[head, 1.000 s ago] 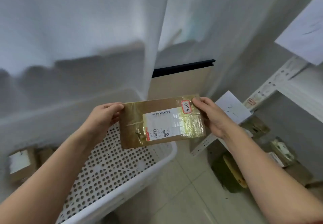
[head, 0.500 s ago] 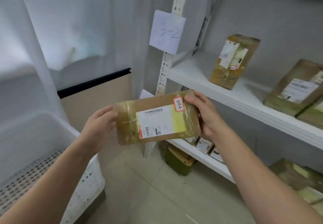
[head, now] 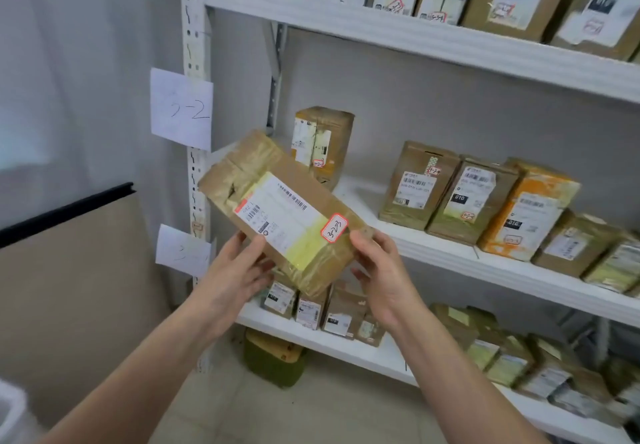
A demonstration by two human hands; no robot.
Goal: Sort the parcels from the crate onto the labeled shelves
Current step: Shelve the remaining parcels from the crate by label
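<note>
The taped parcel [head: 280, 211] hangs tilted before the middle shelf [head: 450, 253]. The left hand [head: 235, 274] grips its seven o'clock edge, fingers curled; the right hand [head: 384, 277] pinches the four o'clock corner.

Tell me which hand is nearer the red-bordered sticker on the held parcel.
Right. The right hand grips the parcel at the corner beside the red-bordered sticker; the left hand holds its lower edge under the shipping label, farther off.
</note>
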